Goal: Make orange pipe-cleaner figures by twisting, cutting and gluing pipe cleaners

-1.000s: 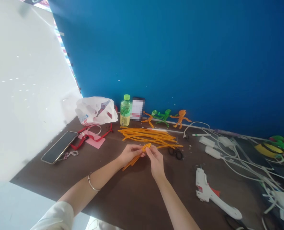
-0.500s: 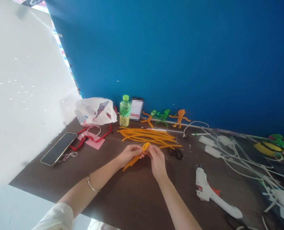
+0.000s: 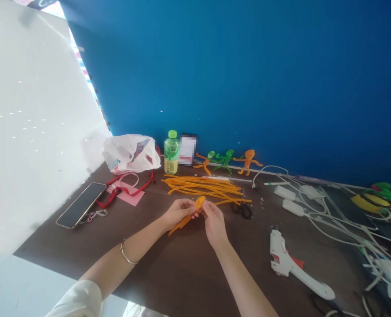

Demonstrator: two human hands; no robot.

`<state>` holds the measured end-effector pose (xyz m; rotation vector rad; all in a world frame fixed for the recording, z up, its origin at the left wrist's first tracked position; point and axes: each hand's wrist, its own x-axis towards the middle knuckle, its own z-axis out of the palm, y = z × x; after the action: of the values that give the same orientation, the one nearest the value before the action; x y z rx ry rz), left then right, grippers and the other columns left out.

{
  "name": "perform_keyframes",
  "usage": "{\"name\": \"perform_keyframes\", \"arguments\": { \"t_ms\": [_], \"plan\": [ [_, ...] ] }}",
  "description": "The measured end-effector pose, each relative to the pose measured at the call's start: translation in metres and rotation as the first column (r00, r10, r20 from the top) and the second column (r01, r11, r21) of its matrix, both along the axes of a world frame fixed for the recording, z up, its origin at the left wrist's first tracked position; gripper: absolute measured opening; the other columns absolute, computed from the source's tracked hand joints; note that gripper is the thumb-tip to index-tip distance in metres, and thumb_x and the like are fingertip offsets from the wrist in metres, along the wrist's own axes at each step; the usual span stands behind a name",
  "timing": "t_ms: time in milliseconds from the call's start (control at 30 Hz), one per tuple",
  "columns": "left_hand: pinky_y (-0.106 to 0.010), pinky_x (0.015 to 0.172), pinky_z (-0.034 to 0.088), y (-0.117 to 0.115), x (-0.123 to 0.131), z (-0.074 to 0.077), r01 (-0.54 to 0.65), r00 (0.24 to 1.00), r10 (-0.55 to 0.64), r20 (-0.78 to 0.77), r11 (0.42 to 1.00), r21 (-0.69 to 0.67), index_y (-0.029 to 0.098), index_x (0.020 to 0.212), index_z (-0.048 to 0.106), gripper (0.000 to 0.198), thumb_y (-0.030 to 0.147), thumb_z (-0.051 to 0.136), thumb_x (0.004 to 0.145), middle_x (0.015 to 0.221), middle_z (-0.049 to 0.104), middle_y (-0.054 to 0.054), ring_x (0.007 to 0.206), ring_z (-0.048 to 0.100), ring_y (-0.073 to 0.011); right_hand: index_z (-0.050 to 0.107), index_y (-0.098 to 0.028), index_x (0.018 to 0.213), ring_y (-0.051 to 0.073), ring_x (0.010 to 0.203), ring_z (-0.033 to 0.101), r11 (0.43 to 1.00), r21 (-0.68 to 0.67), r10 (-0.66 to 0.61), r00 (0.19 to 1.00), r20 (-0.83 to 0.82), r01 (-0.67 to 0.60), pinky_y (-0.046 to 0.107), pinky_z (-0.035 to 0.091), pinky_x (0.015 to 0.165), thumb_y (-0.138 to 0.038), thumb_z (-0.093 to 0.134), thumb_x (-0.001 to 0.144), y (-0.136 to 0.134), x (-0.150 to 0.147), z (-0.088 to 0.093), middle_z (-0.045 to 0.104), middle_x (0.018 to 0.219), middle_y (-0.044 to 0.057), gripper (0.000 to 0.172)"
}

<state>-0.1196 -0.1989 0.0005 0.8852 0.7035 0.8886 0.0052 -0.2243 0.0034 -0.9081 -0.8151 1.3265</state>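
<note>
Nearest you on the right of the tabletop (image 3: 182,275), a white glue gun (image 3: 283,259) is lying well apart from both hands. In front of you, the loose tails of an orange bundle (image 3: 200,202) are sticking out beneath your left hand (image 3: 180,211), pointing back toward you. The bundle's long axis is running slantwise, from those near-left tails up to a small loop at its far-right end. That loop is standing between your two hands, touching both: your left grip is pinching the bundle just below and left of it, while your right hand (image 3: 214,220) is pressing its fingertips together on the loop's right edge. Your left hand is sitting nearer the tails; your right is sitting nearer the black-handled scissors (image 3: 246,212), which are lying just beyond it to the right. Farther on, a pile of orange stems (image 3: 205,186) is stretching left to right. Behind that, a green-capped bottle (image 3: 171,154) and three small figures (image 3: 228,161) are standing before the blue wall (image 3: 235,79).
</note>
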Motion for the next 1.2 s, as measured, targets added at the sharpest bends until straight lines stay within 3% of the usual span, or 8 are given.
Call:
{"name": "perform_keyframes", "arguments": {
  "t_ms": [333,533,933,1067,1200],
  "plan": [
    [-0.023,0.065,0.041,-0.0028,-0.0012,0.0048,0.064,0.995,-0.059,0.077,0.996,-0.066,0.008,0.074,0.063,0.032,0.032,0.075,0.058,0.065,0.061,-0.004,0.058,0.054,-0.0085,0.058,-0.018,0.063,0.015,0.063,0.053,0.998,-0.004,0.058,0.998,-0.024,-0.058,0.028,0.043,0.057,-0.039,0.059,0.074,0.0009,0.0006,0.0028,0.055,0.061,0.000,0.024],
    [-0.024,0.064,0.042,0.0003,-0.0009,0.0011,0.001,0.998,0.004,0.069,0.998,-0.069,0.008,0.076,0.063,0.032,0.031,0.076,0.057,0.066,0.062,-0.004,0.059,0.056,-0.0094,0.063,-0.019,0.075,0.014,0.061,0.051,0.999,-0.011,0.029,0.998,-0.051,-0.030,0.028,0.042,0.058,-0.035,0.063,0.072,-0.0002,-0.0004,0.0060,0.058,0.065,0.000,0.016],
    [-0.021,0.063,0.042,-0.0002,-0.0018,-0.0015,0.034,0.995,-0.027,0.094,0.997,-0.072,0.007,0.076,0.062,0.030,0.030,0.075,0.060,0.065,0.061,-0.004,0.058,0.055,-0.0077,0.061,-0.018,0.067,0.014,0.060,0.050,0.999,-0.010,0.048,0.999,0.005,-0.048,0.026,0.042,0.055,-0.040,0.059,0.075,-0.0003,-0.0024,0.0047,0.054,0.061,0.000,0.023],
    [-0.025,0.064,0.046,-0.0022,0.0013,-0.0008,-0.030,0.999,0.030,0.038,1.000,0.008,0.010,0.080,0.058,0.036,0.031,0.076,0.056,0.068,0.063,-0.003,0.061,0.059,-0.0110,0.059,-0.019,0.070,0.013,0.059,0.049,0.999,-0.023,-0.031,0.999,0.030,0.032,0.025,0.040,0.053,-0.043,0.061,0.072,-0.0016,-0.0020,0.0024,0.054,0.061,-0.001,0.024],
    [-0.029,0.057,0.050,-0.0063,0.0045,0.0002,-0.005,0.987,0.010,-0.160,0.999,0.034,0.011,0.081,0.054,0.041,0.038,0.074,0.056,0.063,0.061,-0.002,0.055,0.060,-0.0129,0.057,-0.019,0.069,0.011,0.055,0.045,0.993,-0.049,-0.102,0.993,0.055,0.105,0.025,0.037,0.052,-0.042,0.063,0.071,-0.0013,-0.0012,-0.0029,0.053,0.062,-0.002,0.024]
  ]
}}
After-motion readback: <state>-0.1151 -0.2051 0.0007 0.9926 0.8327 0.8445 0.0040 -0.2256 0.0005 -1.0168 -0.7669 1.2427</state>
